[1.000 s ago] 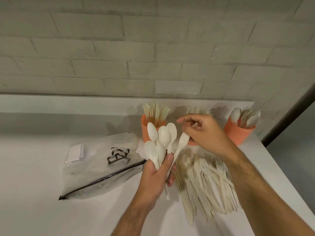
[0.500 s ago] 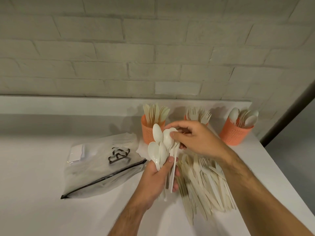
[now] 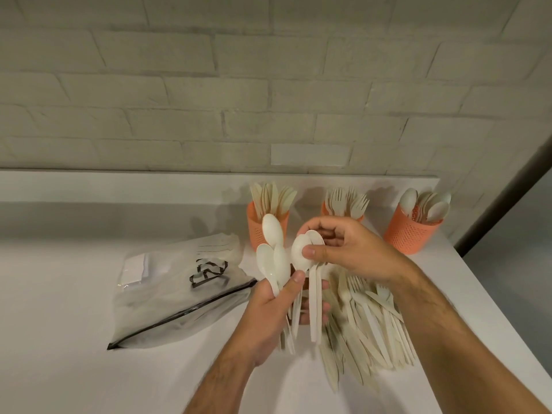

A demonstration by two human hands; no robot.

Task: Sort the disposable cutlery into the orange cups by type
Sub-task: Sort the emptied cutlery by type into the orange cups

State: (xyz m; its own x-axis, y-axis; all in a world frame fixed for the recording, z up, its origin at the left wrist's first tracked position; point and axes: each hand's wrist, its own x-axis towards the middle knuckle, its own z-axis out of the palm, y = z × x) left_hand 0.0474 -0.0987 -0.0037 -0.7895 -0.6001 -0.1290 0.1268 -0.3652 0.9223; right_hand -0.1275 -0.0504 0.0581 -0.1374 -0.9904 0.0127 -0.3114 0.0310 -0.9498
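The right hand [image 3: 349, 249] covers the front of the middle orange cup [image 3: 326, 209], so only its rim edges show. The lower handles of the spoons [image 3: 276, 258] are hidden inside the left hand [image 3: 274, 312]. Both forearms are cut by the bottom edge. The right forearm hides part of the cutlery pile [image 3: 367, 333].

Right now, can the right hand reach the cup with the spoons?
Probably yes. The right hand pinches spoons, and the spoon cup stands to its right with nothing between.
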